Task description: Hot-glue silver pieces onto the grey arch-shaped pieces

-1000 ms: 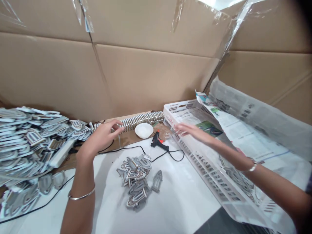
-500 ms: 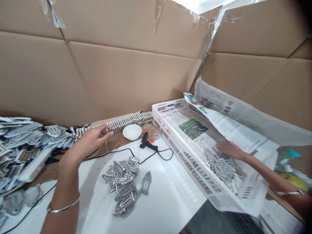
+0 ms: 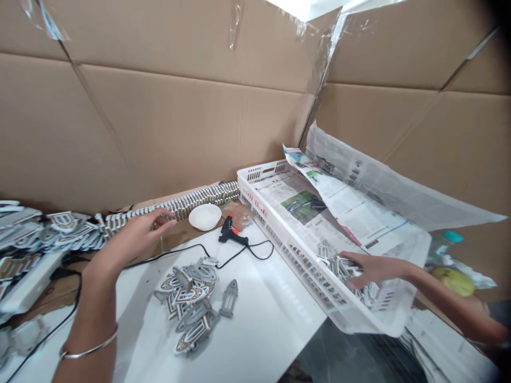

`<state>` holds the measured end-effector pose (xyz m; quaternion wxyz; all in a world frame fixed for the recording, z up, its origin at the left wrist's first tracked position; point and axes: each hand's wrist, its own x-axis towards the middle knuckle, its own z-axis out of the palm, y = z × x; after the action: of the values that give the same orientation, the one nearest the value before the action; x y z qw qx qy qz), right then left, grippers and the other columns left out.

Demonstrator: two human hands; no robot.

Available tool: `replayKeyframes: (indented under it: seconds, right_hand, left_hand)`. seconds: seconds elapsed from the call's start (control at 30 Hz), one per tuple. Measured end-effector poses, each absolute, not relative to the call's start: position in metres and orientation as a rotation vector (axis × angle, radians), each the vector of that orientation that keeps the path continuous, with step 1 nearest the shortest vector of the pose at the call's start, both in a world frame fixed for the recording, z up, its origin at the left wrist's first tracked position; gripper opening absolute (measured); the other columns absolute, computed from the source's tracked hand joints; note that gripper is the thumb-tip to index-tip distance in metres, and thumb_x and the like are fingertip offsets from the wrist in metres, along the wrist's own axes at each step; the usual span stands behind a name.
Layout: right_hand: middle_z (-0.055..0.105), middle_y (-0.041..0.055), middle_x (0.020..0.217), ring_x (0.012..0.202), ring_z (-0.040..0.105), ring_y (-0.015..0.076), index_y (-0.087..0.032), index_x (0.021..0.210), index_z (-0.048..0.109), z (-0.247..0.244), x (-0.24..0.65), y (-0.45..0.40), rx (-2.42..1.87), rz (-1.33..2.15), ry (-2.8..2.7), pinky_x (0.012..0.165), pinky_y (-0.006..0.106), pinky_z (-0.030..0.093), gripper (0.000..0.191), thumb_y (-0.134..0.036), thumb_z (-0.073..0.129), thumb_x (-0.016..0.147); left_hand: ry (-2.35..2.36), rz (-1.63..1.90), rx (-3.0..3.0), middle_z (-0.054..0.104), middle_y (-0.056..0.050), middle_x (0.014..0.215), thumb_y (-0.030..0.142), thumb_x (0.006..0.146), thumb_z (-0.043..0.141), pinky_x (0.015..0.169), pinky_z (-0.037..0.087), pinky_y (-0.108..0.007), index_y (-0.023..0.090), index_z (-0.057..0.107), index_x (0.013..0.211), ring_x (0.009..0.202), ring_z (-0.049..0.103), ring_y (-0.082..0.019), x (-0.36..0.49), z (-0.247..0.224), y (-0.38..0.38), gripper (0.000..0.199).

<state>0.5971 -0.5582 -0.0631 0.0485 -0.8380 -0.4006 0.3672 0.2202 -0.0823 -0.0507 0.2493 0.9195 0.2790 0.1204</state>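
Note:
My left hand rests its fingertips on a long row of upright grey-and-white arch-shaped cut-outs, holding nothing that I can see. My right hand is inside a white slotted plastic crate, spread over a small pile of similar cut-outs on the crate's newspaper lining. A second pile of arch-shaped cut-outs lies on a white board between my hands, with one single arch piece beside it.
A black hot glue gun with a trailing cord lies next to a small white dish. A large heap of cut-outs sits at far left. Cardboard sheets form the back wall, and loose newspaper rises behind the crate.
My right hand has dropped from above the crate onto the pile inside it. The view has swung right, so everything sits further left. My left hand stays at the row.

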Motion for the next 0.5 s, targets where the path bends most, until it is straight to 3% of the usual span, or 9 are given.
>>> replayKeyframes:
  seconds: [0.1, 0.17, 0.3, 0.5]
  right_hand:
    - [0.047, 0.0140, 0.148, 0.135, 0.040, 0.0422, -0.017, 0.145, 0.046, -0.074, 0.590, -0.552, -2.644, 1.102, -1.258, 0.114, 0.050, 0.030, 0.100, -0.062, 0.073, 0.060]
    - [0.052, 0.0146, 0.143, 0.132, 0.044, 0.0426, -0.016, 0.144, 0.048, -0.075, 0.583, -0.546, -2.642, 1.066, -1.274, 0.112, 0.050, 0.033, 0.094, -0.059, 0.070, 0.063]
    - [0.065, 0.0079, 0.129, 0.119, 0.056, 0.0384, -0.021, 0.134, 0.057, -0.066, 0.575, -0.537, -2.420, 1.254, -1.388, 0.102, 0.042, 0.045, 0.081, -0.050, 0.072, 0.060]
    - [0.056, 0.0102, 0.140, 0.127, 0.050, 0.0353, -0.015, 0.136, 0.055, -0.068, 0.584, -0.538, -2.418, 1.268, -1.212, 0.106, 0.033, 0.040, 0.078, -0.032, 0.068, 0.061]
  left_hand:
    - [0.759, 0.366, 2.489, 0.073, -0.004, 0.104, 0.058, 0.082, 0.051, 0.087, 0.050, -0.044, 0.032, 0.064, 0.100, 0.098, 0.067, -0.033, 0.221, -0.049, -0.086, 0.034]
    - [0.750, 0.377, 2.484, 0.074, -0.002, 0.102, 0.059, 0.081, 0.052, 0.086, 0.050, -0.043, 0.035, 0.065, 0.097, 0.098, 0.067, -0.033, 0.221, -0.048, -0.088, 0.032]
    - [0.742, 0.361, 2.490, 0.073, -0.002, 0.103, 0.059, 0.082, 0.050, 0.085, 0.049, -0.042, 0.037, 0.062, 0.097, 0.097, 0.066, -0.033, 0.221, -0.047, -0.089, 0.030]
    - [0.746, 0.332, 2.499, 0.072, -0.003, 0.105, 0.060, 0.084, 0.047, 0.086, 0.048, -0.041, 0.037, 0.059, 0.099, 0.099, 0.064, -0.032, 0.219, -0.051, -0.083, 0.031]
